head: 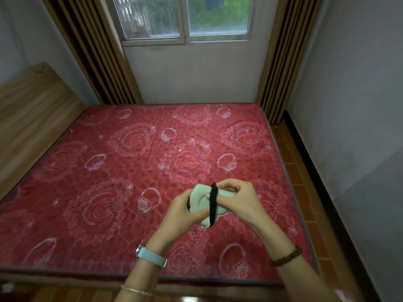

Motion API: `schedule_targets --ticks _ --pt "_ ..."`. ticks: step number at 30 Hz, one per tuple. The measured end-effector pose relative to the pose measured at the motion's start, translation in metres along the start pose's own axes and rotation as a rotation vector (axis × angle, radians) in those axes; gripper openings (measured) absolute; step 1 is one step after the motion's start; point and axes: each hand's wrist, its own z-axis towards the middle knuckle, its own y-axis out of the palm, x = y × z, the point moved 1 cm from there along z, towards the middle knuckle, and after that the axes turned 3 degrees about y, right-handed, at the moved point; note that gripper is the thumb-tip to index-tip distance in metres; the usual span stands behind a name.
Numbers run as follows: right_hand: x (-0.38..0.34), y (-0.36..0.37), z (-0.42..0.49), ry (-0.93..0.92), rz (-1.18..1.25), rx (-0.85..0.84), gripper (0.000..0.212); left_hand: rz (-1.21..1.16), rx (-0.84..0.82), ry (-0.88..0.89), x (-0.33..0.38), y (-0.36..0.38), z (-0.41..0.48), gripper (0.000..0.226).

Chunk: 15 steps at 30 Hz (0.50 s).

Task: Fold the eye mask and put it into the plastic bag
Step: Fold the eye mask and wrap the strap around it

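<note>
A pale green eye mask [201,198] with a black elastic strap [213,203] is held above the red mattress, bunched between both hands. My left hand [182,214] grips its left and lower edge. My right hand [238,200] holds its right side, fingers curled by the strap, which runs up and down across the mask's front. No plastic bag is in view.
The red rose-patterned mattress [139,171] fills the middle, with a small white scrap [180,150] on it. A wooden headboard [28,110] stands at left, brown curtains and a window at the back, a tiled floor strip [298,182] and grey wall at right.
</note>
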Motion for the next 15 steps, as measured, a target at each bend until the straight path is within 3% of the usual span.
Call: schedule_targets --ticks 5,9,11,15 --pt "-0.005 -0.010 -0.003 -0.114 0.048 0.055 0.010 -0.029 0.175 -0.006 -0.007 0.000 -0.006 0.027" --pt "-0.007 -0.003 -0.013 -0.276 -0.268 0.231 0.005 0.067 0.310 0.060 0.000 0.007 -0.010 0.012" --pt "-0.005 0.006 -0.017 -0.346 -0.383 0.316 0.013 0.127 0.397 0.104 0.005 0.013 -0.013 0.010" --pt "0.004 0.020 -0.022 -0.323 -0.328 0.256 0.034 0.146 0.488 0.173 0.012 0.024 -0.018 0.019"
